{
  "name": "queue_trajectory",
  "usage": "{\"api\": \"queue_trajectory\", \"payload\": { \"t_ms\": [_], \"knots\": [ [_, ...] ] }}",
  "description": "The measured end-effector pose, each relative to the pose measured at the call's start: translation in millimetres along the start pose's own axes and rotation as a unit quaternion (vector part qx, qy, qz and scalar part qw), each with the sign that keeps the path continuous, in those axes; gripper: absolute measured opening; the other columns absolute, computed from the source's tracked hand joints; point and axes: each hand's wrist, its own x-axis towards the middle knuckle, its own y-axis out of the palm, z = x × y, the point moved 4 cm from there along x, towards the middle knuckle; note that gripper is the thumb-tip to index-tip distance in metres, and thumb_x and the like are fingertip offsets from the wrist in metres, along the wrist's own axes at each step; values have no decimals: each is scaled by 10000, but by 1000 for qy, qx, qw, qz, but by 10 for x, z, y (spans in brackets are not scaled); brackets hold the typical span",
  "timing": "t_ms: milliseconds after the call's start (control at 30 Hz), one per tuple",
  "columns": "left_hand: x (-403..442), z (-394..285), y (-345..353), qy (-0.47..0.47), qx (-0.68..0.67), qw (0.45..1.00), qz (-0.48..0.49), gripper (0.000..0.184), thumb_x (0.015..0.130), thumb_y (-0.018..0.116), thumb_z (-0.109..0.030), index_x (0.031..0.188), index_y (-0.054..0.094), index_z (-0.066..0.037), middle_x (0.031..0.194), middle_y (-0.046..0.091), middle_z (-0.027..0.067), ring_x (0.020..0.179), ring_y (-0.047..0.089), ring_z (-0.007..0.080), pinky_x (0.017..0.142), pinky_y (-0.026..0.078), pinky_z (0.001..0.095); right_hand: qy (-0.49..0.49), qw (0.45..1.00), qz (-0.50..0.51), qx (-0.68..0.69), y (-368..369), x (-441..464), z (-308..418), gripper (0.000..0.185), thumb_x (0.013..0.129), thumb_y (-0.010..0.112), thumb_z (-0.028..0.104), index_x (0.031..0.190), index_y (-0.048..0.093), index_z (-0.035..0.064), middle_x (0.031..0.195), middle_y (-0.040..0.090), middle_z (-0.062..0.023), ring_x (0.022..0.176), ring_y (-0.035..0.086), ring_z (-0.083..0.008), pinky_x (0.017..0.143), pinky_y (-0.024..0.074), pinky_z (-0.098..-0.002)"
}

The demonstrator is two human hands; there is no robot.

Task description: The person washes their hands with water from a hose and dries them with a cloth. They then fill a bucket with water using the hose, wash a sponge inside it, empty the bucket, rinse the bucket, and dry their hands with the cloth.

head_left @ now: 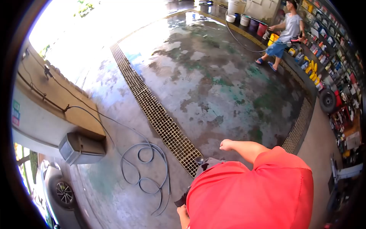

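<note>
My right hand (226,145) is held out over the wet floor with its fingers curled, and nothing shows in it. At the lower edge, my left hand (182,211) is closed at a black object (182,199) beside my red shirt (248,194). The shirt partly hides this object, and I cannot tell its kind. Below me, grey trousers (209,164) and a dark shoe tip (199,160) show by the floor grating (152,107). A loosely coiled grey hose (166,171) lies to the left, apart from both hands.
A person (288,32) at the upper right holds a hose (244,46) near a yellow bucket (273,39). Shelves of bottles (331,45) line the right, with a tyre (328,100) below. A grey bin (82,149) and a parked car (57,191) are on the left.
</note>
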Motion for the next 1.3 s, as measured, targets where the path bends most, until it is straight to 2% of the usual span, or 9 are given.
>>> {"api": "queue_trajectory", "payload": {
  "t_ms": [133, 167, 233, 300, 333, 367, 433, 967, 1300],
  "knots": [
    [-135, 150, 58, -68, -37, 996, -42, 275, 855, 590, -226, 1047, 625, -33, 640, 541, 50, 523, 547, 165, 404, 428, 306, -205, 976, -49, -55, -69, 157, 190, 363, 851, 552, 358, 981, 669, 39, 911, 663, -188, 777, 653, -320, 686, 521, -420],
    [-28, 207, -16, -58, 51, 996, -33, 361, 869, 587, -277, 1127, 620, -27, 765, 631, 99, 615, 603, 182, 508, 494, 336, -126, 992, 1, -5, -3, 150, 100, 344, 857, 542, 347, 912, 670, 32, 858, 665, -179, 746, 643, -311, 662, 511, -419],
    [143, 272, -5, 92, 225, 966, -91, 446, 857, 543, -393, 1097, 641, -29, 1028, 667, 164, 958, 635, 321, 839, 480, 431, -249, 963, 24, -105, 246, 433, -227, 147, 727, 572, 214, 665, 601, 83, 685, 610, -148, 644, 591, -327, 594, 480, -444],
    [144, 47, -48, 35, 196, 977, -81, 419, 848, 522, -391, 1040, 666, -47, 1071, 646, 169, 1034, 594, 350, 898, 462, 422, -486, 804, -96, -329, 458, 358, -396, 213, 806, 573, 179, 648, 586, 37, 602, 584, -112, 534, 532, -209, 541, 447, -384],
    [290, -19, -87, 83, 221, 965, -110, 397, 841, 536, -364, 1025, 666, -37, 1079, 638, 182, 1046, 587, 349, 910, 459, 414, -307, 944, 23, -123, 456, 187, -317, 171, 804, 573, 133, 684, 619, 20, 642, 619, -102, 565, 559, -197, 557, 463, -363],
    [356, -56, -109, 88, 194, 969, -123, 397, 836, 547, -356, 1038, 661, -34, 1084, 636, 187, 1048, 588, 345, 911, 459, 413, -99, 987, 38, 122, 429, -55, -246, 141, 801, 574, 87, 720, 651, 2, 681, 655, -91, 597, 587, -185, 573, 479, -342],
    [268, -146, -13, 91, 157, 972, -151, 398, 832, 557, -348, 1051, 656, -30, 1088, 634, 191, 1051, 588, 342, 911, 458, 413, -50, 994, 22, 99, 538, 246, -641, 146, 793, 582, 99, 735, 670, -2, 664, 640, -73, 608, 604, -183, 588, 490, -340],
    [-610, 1942, 58, -77, 122, 979, -146, 454, 875, 497, -395, 987, 671, 9, 1088, 620, 215, 1033, 583, 366, 886, 469, 433, -5, 990, 119, 73, 165, 239, 1044, 279, 876, 501, 185, 1111, 571, 52, 758, 573, -74, 541, 595, -218, 426, 499, -343],
    [-310, 1767, -247, -65, 197, 977, -36, 437, 875, 511, -407, 970, 681, -16, 1053, 638, 201, 1008, 591, 368, 866, 471, 436, -302, 919, 70, -246, 1216, 261, -1731, 150, 797, 604, 212, 850, 679, 94, 772, 664, -78, 712, 663, -239, 679, 543, -385]
  ]
}}
